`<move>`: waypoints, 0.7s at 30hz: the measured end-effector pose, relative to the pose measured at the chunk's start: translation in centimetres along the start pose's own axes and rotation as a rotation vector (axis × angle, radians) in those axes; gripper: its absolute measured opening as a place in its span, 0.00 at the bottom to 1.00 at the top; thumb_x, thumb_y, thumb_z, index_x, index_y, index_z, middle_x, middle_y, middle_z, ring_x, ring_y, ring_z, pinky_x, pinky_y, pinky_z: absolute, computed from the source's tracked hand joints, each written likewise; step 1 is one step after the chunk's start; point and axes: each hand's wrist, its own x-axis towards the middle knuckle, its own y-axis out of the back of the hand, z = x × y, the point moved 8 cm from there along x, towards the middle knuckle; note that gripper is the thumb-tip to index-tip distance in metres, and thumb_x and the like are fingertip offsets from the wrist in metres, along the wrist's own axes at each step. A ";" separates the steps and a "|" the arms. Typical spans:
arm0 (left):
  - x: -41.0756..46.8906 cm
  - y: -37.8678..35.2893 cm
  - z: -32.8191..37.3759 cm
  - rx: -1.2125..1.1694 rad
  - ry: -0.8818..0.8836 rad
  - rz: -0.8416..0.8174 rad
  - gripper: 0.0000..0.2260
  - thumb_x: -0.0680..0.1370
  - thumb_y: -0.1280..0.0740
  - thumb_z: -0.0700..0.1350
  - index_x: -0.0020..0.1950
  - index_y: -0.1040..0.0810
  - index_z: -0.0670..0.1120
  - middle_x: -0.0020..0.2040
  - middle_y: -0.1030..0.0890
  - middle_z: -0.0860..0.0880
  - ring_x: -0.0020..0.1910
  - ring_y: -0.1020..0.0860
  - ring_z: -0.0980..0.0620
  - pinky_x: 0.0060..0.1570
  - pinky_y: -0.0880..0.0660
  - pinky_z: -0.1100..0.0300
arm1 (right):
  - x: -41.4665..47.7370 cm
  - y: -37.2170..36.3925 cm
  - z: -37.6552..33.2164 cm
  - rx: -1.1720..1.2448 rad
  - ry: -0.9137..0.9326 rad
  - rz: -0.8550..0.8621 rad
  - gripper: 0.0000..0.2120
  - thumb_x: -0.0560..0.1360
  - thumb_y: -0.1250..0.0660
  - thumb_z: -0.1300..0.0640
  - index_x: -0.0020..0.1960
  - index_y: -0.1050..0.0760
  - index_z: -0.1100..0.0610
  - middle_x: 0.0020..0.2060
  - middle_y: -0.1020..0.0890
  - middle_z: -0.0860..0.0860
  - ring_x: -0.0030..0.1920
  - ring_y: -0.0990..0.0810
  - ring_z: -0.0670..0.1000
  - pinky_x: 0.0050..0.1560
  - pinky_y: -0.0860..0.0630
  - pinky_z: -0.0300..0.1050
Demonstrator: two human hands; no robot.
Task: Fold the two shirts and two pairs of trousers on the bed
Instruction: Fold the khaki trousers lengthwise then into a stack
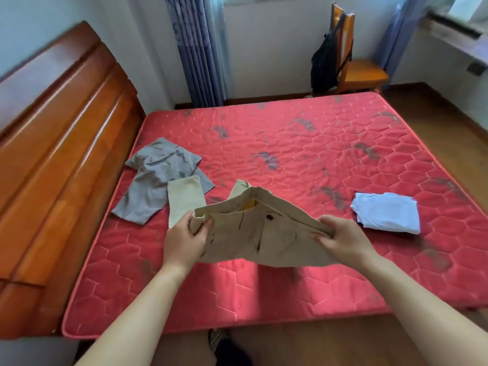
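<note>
I hold beige trousers (258,233) by the waistband above the red mattress (317,154). My left hand (184,240) grips the left end of the waistband and my right hand (340,239) grips the right end. The trouser legs trail away from me onto the mattress, one lying over the edge of the grey trousers (158,180), which lie crumpled at the left. A folded light blue shirt (388,212) rests on the right, on top of a dark garment barely visible beneath it.
A wooden headboard (58,154) runs along the left side. A wooden chair (356,64) with a dark bag hung on it stands beyond the far edge. Blue curtains (198,54) hang at the back. A shoe (224,344) shows on the floor near me.
</note>
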 end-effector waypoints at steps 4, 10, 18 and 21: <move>-1.2 -3.0 2.9 0.032 0.000 -0.033 0.07 0.73 0.30 0.49 0.38 0.27 0.57 0.29 0.24 0.62 0.30 0.28 0.64 0.32 0.34 0.75 | -1.1 4.4 2.2 -0.016 0.001 0.027 0.08 0.66 0.29 0.58 0.42 0.22 0.46 0.32 0.20 0.40 0.36 0.22 0.40 0.39 0.27 0.41; 6.2 -9.9 5.1 0.079 -0.016 -0.108 0.08 0.75 0.33 0.54 0.47 0.22 0.51 0.36 0.20 0.53 0.39 0.23 0.49 0.37 0.29 0.56 | 8.0 8.1 4.9 -0.072 -0.047 0.058 0.09 0.64 0.29 0.57 0.42 0.20 0.45 0.34 0.18 0.41 0.39 0.20 0.46 0.40 0.26 0.43; 30.9 -18.0 7.3 0.201 -0.074 0.206 0.12 0.76 0.35 0.51 0.58 0.29 0.51 0.50 0.22 0.47 0.51 0.24 0.41 0.44 0.29 0.52 | 34.0 13.2 6.0 -0.173 0.102 0.496 0.16 0.69 0.29 0.61 0.57 0.22 0.58 0.52 0.19 0.56 0.55 0.22 0.57 0.54 0.28 0.46; 35.8 -23.3 6.6 0.403 -0.165 0.172 0.29 0.75 0.33 0.52 0.73 0.40 0.52 0.71 0.35 0.47 0.67 0.35 0.43 0.61 0.36 0.40 | 39.3 10.0 7.6 -0.172 0.197 0.466 0.23 0.68 0.27 0.59 0.62 0.27 0.60 0.61 0.24 0.57 0.63 0.28 0.57 0.66 0.33 0.52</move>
